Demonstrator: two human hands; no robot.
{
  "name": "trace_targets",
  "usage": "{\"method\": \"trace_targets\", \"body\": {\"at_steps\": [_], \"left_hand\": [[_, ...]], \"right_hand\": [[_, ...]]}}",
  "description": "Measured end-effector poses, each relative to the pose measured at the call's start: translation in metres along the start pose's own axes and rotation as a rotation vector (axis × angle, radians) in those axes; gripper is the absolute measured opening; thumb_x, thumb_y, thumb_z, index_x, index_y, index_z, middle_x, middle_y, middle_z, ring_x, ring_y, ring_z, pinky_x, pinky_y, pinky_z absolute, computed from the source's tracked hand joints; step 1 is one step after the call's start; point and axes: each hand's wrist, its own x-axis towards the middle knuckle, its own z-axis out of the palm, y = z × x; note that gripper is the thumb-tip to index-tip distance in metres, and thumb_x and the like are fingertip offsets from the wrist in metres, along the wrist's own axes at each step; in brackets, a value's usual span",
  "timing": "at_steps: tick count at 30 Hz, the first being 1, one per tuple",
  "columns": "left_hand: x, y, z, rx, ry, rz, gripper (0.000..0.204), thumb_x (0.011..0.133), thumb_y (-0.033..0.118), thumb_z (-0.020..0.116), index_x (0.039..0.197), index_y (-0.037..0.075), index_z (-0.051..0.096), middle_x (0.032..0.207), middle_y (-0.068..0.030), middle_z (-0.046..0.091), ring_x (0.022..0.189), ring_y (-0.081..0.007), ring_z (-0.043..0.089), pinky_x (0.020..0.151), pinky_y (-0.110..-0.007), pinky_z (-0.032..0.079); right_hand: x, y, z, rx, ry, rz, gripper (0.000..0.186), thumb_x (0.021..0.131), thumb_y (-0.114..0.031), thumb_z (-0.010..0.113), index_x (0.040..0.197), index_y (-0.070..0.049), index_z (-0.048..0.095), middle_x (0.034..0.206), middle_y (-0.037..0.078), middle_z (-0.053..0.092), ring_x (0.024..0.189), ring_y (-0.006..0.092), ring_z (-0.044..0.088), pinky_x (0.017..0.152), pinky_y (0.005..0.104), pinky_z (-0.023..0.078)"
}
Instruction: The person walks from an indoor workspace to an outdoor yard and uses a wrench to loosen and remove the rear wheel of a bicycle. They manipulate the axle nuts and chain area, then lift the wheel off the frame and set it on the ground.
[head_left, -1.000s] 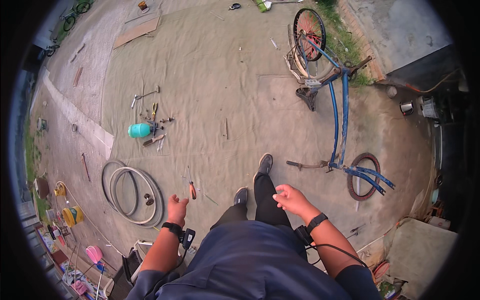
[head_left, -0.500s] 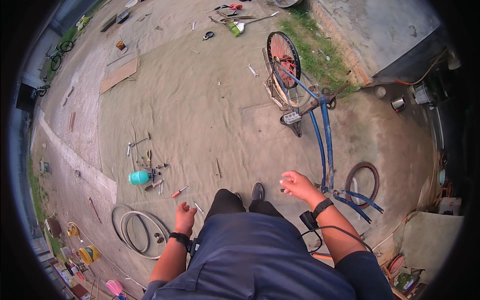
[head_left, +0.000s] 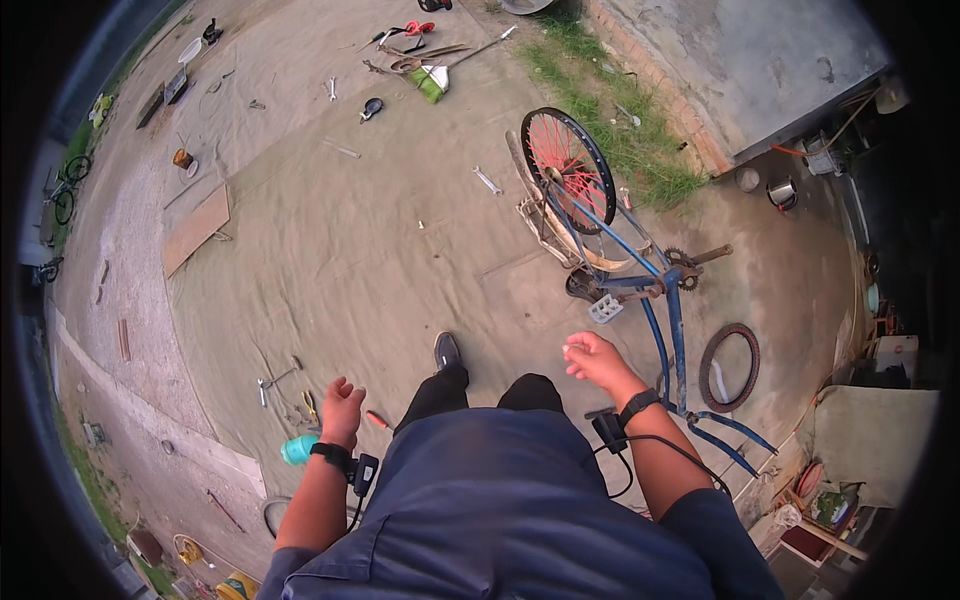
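Observation:
My left hand, fingers loosely curled and apart, hangs at lower left above the ground sheet. Below it lie an orange-handled screwdriver, a teal container and yellow-handled pliers. My right hand is held out open with bent fingers, left of a blue bicycle frame. I see nothing clearly held in either hand. The frame lies on the ground with a red-spoked rear wheel, a crank and pedal. A loose tyre lies right of the frame.
Ahead are spanners, scattered tools with a green bag, and a board. A grass strip and brick edge border a raised concrete slab at upper right. Buckets and clutter stand along the right side.
I have walked forward: bicycle, tools and sheet have shifted down in view, and the coiled tyres are mostly hidden at lower left. A foot now steps ahead. Both hands still hang free.

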Motion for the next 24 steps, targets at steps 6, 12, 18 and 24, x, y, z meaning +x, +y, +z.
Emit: {"method": "trace_targets", "body": {"at_steps": [6, 12, 18, 24], "left_hand": [[0.115, 0.145, -0.01, 0.134, -0.061, 0.141, 0.066, 0.09, 0.015, 0.072, 0.146, -0.003, 0.044, 0.14, -0.0216, 0.057, 0.127, -0.028, 0.058, 0.105, -0.037, 0.048], [0.199, 0.262, 0.049, 0.305, -0.156, 0.173, 0.063, 0.09, 0.015, 0.072, 0.145, -0.003, 0.046, 0.138, -0.0209, 0.058, 0.125, -0.0271, 0.058, 0.104, -0.038, 0.049], [0.292, 0.339, 0.105, 0.49, -0.274, 0.148, 0.06, 0.091, 0.017, 0.072, 0.143, -0.003, 0.048, 0.138, -0.021, 0.06, 0.127, -0.0271, 0.059, 0.105, -0.038, 0.049], [0.375, 0.407, 0.136, 0.668, -0.369, 0.162, 0.055, 0.091, 0.017, 0.069, 0.139, -0.003, 0.052, 0.133, -0.0191, 0.063, 0.123, -0.0253, 0.061, 0.105, -0.036, 0.049]], "right_hand": [[0.058, -0.075, 0.027, 0.061, 0.018, 0.019, 0.046, 0.095, -0.034, 0.071, 0.128, -0.005, 0.06, 0.098, 0.005, 0.069, 0.073, 0.013, 0.067, 0.061, 0.0276, 0.052], [0.145, -0.124, 0.024, 0.166, 0.067, 0.071, 0.036, 0.097, -0.032, 0.068, 0.123, -0.007, 0.062, 0.1, 0.005, 0.068, 0.079, 0.0139, 0.068, 0.066, 0.0281, 0.053], [0.272, -0.161, 0.023, 0.176, 0.112, 0.102, 0.03, 0.097, -0.031, 0.068, 0.115, -0.008, 0.065, 0.097, 0.002, 0.068, 0.076, 0.013, 0.066, 0.065, 0.0272, 0.052], [0.351, -0.219, 0.043, 0.441, 0.151, 0.171, 0.03, 0.095, -0.03, 0.07, 0.111, -0.005, 0.067, 0.09, 0.003, 0.069, 0.07, 0.0114, 0.066, 0.062, 0.0273, 0.053]]}}
